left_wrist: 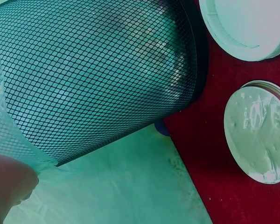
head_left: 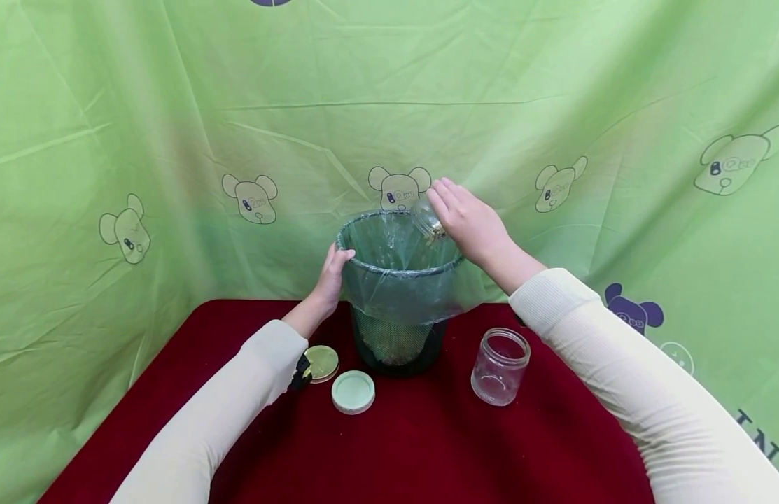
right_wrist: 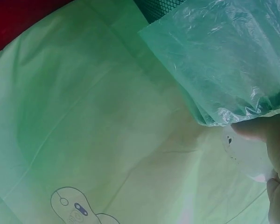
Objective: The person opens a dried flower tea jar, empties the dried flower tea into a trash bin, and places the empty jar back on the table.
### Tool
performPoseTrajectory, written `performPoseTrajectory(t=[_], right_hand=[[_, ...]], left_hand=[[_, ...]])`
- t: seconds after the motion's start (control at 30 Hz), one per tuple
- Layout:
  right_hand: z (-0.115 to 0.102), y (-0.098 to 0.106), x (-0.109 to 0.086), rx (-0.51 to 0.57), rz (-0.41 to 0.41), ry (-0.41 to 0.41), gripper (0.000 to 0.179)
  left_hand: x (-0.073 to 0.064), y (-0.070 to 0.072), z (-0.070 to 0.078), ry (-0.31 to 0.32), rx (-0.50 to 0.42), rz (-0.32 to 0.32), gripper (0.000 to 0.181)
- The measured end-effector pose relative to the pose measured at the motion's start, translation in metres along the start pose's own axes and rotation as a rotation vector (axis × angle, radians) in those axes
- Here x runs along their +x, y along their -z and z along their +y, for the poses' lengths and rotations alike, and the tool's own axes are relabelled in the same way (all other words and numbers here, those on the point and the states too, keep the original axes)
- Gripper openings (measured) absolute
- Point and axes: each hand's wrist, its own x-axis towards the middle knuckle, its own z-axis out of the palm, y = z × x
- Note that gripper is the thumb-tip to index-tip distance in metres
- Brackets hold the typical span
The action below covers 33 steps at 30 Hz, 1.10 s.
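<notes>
A black mesh waste bin (head_left: 395, 339), lined with a clear greenish plastic bag (head_left: 408, 297), stands on the red table. My left hand (head_left: 329, 280) grips its rim from the left, thumb over the edge. Above the opening, on the right, my right hand (head_left: 474, 227) holds a glass jar (head_left: 425, 215) tipped mouth down toward the bag. Small brownish bits (head_left: 434, 232) show at the jar's mouth. In the right wrist view the jar's base (right_wrist: 247, 151) sticks out between fingers and thumb, with a few dark specks on it.
An uncovered glass jar (head_left: 499, 367) stands upright right of the bin. Two lids lie at the front left: a gold-toned one (head_left: 323, 362) by the left wrist and a pale green-white one (head_left: 353, 390). A green curtain with bear prints (head_left: 250, 199) hangs behind the table.
</notes>
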Motion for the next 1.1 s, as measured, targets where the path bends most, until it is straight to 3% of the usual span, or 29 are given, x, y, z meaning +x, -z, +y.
performPoseTrajectory(t=[0.33,0.73,1.1], right_hand=[[0.0027,-0.0048,0.0005,-0.087,0.06,0.07,0.046],[0.0012,-0.0046,0.0041,-0.208,0.128,0.176,0.041],[-0.001,-0.0071,0.0081,-0.327,0.172,0.306,0.038]], left_hand=[[0.0012,-0.0006,-0.0006,-0.021,-0.005,0.0,0.07],[0.0013,-0.0004,-0.0011,-0.003,-0.006,0.005,0.07],[0.0016,-0.0012,-0.0012,0.0,-0.016,0.0,0.068]])
